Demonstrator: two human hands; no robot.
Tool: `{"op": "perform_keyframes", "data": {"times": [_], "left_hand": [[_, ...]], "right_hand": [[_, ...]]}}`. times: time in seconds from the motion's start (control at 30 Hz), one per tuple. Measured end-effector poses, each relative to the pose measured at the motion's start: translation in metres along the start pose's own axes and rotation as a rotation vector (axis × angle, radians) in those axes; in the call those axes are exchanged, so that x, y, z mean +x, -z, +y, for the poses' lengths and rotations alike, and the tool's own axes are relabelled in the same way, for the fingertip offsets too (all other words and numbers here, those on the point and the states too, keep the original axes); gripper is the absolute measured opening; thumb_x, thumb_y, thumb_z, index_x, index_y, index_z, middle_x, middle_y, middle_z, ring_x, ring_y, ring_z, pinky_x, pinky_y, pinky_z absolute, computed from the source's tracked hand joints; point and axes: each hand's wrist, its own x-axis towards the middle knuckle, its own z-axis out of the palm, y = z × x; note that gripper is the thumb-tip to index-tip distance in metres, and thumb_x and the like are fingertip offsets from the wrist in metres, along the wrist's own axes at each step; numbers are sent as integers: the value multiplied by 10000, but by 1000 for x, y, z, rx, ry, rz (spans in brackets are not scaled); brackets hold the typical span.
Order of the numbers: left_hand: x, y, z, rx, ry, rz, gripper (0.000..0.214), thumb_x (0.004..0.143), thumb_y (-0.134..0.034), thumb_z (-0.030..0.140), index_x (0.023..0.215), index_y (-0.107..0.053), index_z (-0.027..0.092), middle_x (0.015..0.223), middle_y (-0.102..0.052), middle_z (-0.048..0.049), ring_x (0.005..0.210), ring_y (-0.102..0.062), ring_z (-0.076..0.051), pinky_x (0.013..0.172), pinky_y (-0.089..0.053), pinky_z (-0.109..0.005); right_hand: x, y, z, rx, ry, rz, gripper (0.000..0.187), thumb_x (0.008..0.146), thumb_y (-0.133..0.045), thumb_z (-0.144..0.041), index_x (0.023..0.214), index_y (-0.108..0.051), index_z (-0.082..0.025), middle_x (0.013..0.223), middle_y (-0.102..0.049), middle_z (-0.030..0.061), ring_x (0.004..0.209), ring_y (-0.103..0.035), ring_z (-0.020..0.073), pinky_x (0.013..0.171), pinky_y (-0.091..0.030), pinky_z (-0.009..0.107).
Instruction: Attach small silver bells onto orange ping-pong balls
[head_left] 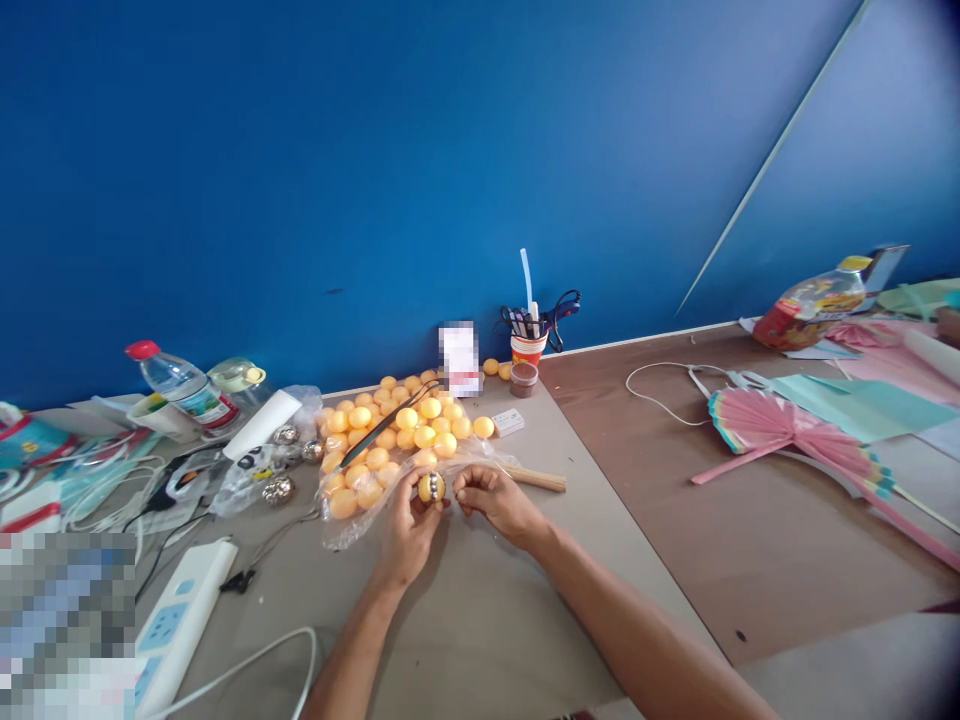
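My left hand (407, 540) is closed around an orange table tennis ball (429, 488) with a band of dark and silvery decoration on it. Just right of the ball, my right hand (499, 505) is pinched, its fingertips apart from the ball; whatever they may hold is too small to make out. Behind both hands lie several plain orange balls (424, 437) in and on a clear plastic bag (346, 532). Across these balls rests a long, dark, thin tool (379, 432). A bundle of thin wooden sticks (536, 480) lies behind my right hand.
Patterned silvery balls (278, 489), a tilted bottle (184, 388), cables and a power strip (184, 610) crowd the left side. At the wall stands a paper cup (529, 349) with pens, beside a small round tub (523, 378). A pink paper fan (795, 430) lies right.
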Motion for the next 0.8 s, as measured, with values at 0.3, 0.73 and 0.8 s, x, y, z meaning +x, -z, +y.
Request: {"op": "perform_keyframes", "data": {"times": [0.3, 0.73, 0.8], "left_hand": [[1, 1, -4, 4, -1, -30, 463, 737, -729, 403, 1127, -585, 198, 1026, -663, -83, 886, -657, -224, 770, -551, -348], [0, 0, -3, 41, -15, -28, 413, 722, -744, 363, 1090, -635, 212, 1035, -677, -95, 1000, -644, -271, 855, -546, -415], [0, 0, -3, 46, -26, -29, 405, 723, -744, 369, 1081, -641, 210, 1029, -679, -96, 994, -647, -272, 856, -548, -417]], "right_hand": [[3, -1, 8, 61, -30, -32, 184, 654, -690, -303, 681, -558, -179, 538, -481, -58, 458, -379, 76, 466, -300, 229], [3, 5, 11, 154, -154, -81, 286, 631, -765, -360, 702, -561, -172, 510, -566, -45, 440, -484, 90, 462, -383, 225], [3, 6, 10, 158, -176, -92, 290, 629, -762, -361, 696, -558, -167, 502, -577, -37, 434, -493, 93, 459, -392, 226]]}}
